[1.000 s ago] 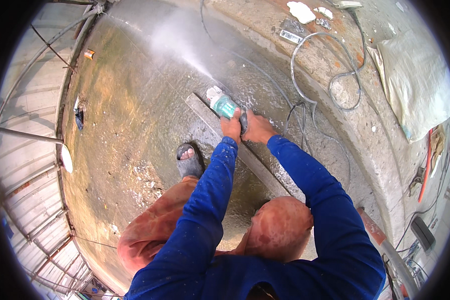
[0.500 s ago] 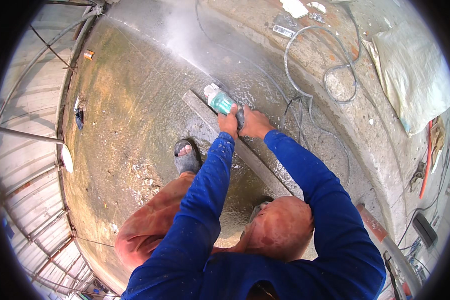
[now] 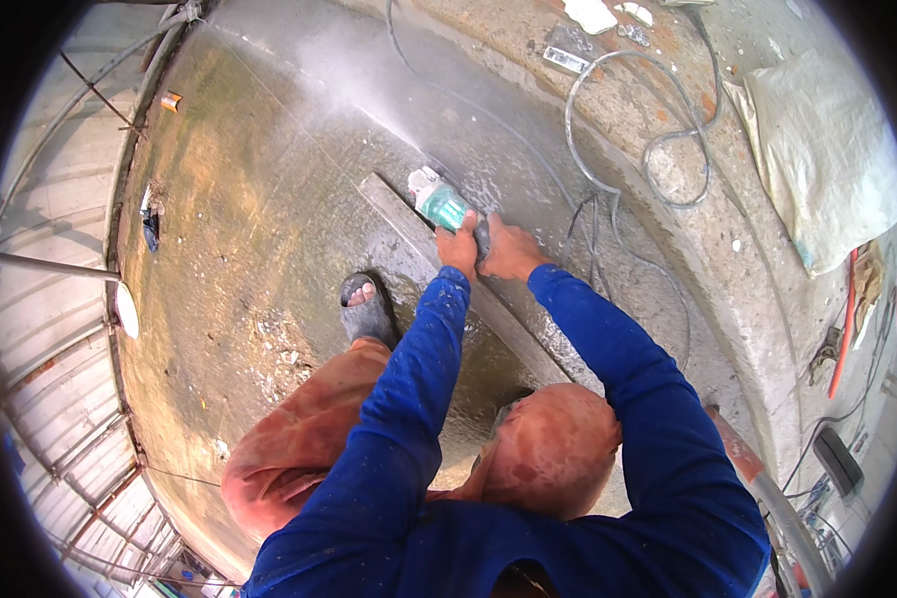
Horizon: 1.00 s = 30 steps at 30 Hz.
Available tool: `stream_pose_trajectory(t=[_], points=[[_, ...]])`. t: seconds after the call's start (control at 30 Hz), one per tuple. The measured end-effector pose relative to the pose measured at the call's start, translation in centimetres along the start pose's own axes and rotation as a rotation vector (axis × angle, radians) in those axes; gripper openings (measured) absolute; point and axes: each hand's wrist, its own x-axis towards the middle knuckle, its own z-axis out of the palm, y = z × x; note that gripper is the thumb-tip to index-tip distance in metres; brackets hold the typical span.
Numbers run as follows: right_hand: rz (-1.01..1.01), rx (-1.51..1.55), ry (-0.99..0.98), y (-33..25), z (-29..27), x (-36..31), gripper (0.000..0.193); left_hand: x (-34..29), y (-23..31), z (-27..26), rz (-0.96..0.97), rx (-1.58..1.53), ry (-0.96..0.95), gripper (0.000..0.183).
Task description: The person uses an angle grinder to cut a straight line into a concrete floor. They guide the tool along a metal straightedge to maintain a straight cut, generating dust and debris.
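Note:
Both my hands grip an angle grinder [image 3: 443, 206] with a translucent green body and a pale head. My left hand [image 3: 456, 246] wraps round its body from the left. On the dark rear part, my right hand [image 3: 511, 249] is closed from the right. A pale plume of dust or spray [image 3: 354, 80] streams from the head toward the far left along a thin straight line on the floor. The blade is hidden at the head. Beneath my hands, a long straight bar [image 3: 508, 324] lies slantwise on the wet concrete floor [image 3: 279, 219].
A grey cable [image 3: 572, 110] loops over the raised concrete at right, near a white sack [image 3: 827, 159]. Corrugated metal sheeting [image 3: 50, 299] borders the left. My sandalled foot [image 3: 367, 309] stands left of the bar. A pipe [image 3: 767, 488] slants at lower right.
The grinder and both hands keep nearly the same place in view, still gripping. The plume looks thinner at its far end. The floor and bar have shifted slightly left in the picture.

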Motion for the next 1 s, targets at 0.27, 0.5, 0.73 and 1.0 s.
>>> stream_pose_trajectory(t=[0.27, 0.5, 0.73, 1.0], points=[[-0.043, 0.003, 0.042, 0.5, 0.4, -0.1, 0.075, -1.6, 1.7, 0.2, -0.040, -0.085, -0.067, 0.048], [-0.061, -0.003, 0.060, 2.1, 1.3, -0.9, 0.076, -2.6, 0.1, 0.4, 0.022, -0.054, -0.059, 0.050], [-0.026, 0.002, 0.036, 1.8, 1.1, -1.2, 0.078, -2.0, -0.7, 0.3, 0.013, -0.067, -0.037, 0.055], [-0.005, 0.011, -0.008, 1.7, 0.6, -0.9, 0.080, -2.0, -0.4, 0.7, -0.005, -0.056, -0.039, 0.055]])
